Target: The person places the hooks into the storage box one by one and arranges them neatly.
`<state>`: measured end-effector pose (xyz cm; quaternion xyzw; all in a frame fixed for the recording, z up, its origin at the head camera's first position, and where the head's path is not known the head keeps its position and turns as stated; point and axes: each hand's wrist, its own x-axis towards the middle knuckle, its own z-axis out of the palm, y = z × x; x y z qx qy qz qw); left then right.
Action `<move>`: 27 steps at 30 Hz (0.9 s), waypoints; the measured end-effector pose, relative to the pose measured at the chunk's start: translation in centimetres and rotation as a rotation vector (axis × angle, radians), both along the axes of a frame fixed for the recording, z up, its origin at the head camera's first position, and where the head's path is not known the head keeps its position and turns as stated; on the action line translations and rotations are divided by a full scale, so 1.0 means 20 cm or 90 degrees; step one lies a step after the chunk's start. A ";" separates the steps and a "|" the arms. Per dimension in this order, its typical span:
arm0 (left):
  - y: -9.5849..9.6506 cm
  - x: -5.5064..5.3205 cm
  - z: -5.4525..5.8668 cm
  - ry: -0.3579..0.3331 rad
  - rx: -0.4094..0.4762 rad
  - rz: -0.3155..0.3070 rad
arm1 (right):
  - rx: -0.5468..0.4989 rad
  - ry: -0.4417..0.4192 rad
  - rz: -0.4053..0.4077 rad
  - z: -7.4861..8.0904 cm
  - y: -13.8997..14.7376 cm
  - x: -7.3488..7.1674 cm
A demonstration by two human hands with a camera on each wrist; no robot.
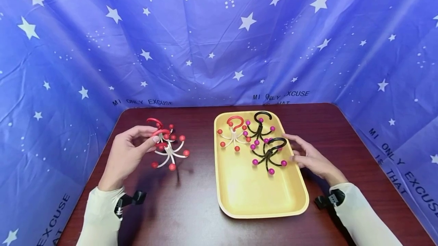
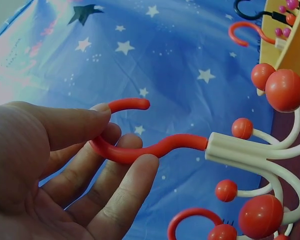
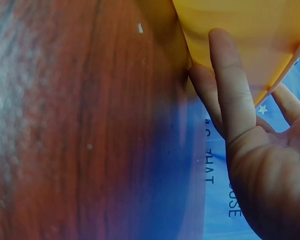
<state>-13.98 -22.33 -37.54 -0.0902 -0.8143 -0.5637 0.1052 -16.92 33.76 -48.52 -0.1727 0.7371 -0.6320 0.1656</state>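
Note:
My left hand (image 1: 124,154) pinches the red hook of a white multi-arm hanging hook (image 1: 169,150) with red ball tips. In the left wrist view, thumb and fingers hold the curve of that red hook (image 2: 175,142), and its white arms spread to the right. A second white hanging hook with a red top (image 1: 154,120) stands just behind it, partly hidden. My right hand (image 1: 316,162) rests against the right side of a yellow tray (image 1: 253,198). In the right wrist view, its extended fingers (image 3: 230,75) touch the tray's outer wall.
Inside the tray, toward its far end, lie a white hanging hook (image 1: 234,137) with red tips and two black ones, one behind (image 1: 259,129) and one nearer (image 1: 268,154), with magenta tips. Beyond the dark wooden table (image 1: 195,196) hangs a blue starry curtain (image 1: 212,29).

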 end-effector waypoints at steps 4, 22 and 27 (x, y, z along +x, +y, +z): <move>0.03 -0.01 0.01 -0.003 0.022 -0.022 | 0.003 0.006 -0.003 0.00 0.00 0.01; 0.24 -0.04 0.12 -0.008 -0.012 -0.045 | 0.028 -0.016 -0.022 0.01 -0.01 0.00; 0.33 -0.07 0.14 0.002 0.012 -0.088 | 0.032 -0.019 -0.026 0.02 -0.02 0.00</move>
